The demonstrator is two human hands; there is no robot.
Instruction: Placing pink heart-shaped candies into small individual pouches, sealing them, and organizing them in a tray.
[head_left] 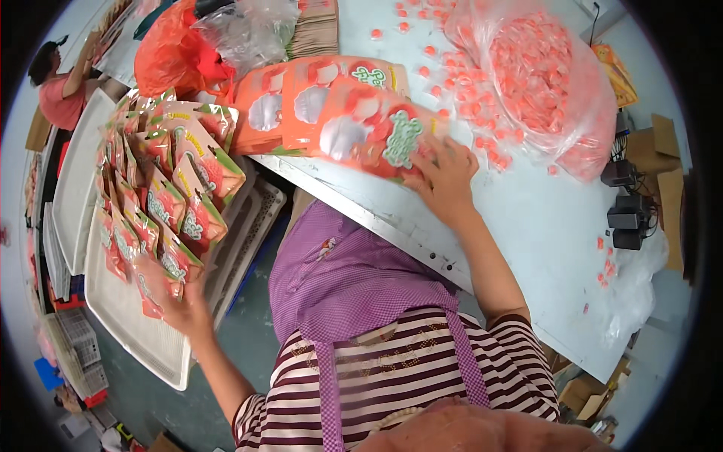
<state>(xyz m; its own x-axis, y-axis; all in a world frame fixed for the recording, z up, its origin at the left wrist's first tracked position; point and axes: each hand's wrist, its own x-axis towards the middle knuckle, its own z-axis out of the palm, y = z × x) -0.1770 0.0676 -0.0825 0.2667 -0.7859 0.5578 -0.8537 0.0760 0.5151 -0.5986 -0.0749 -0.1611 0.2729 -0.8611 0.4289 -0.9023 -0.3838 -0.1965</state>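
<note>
Many loose pink candies [482,113] lie beside the right hand [444,177].

One head camera, looks down, close over table [527,218]; tray [128,316] at 9 o'clock (fisheye bends edges).

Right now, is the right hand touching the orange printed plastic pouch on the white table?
Touching. The head view shows the right hand pressed flat on the orange printed plastic pouch at the white table edge, its fingers overlapping the pouch's end.
</note>
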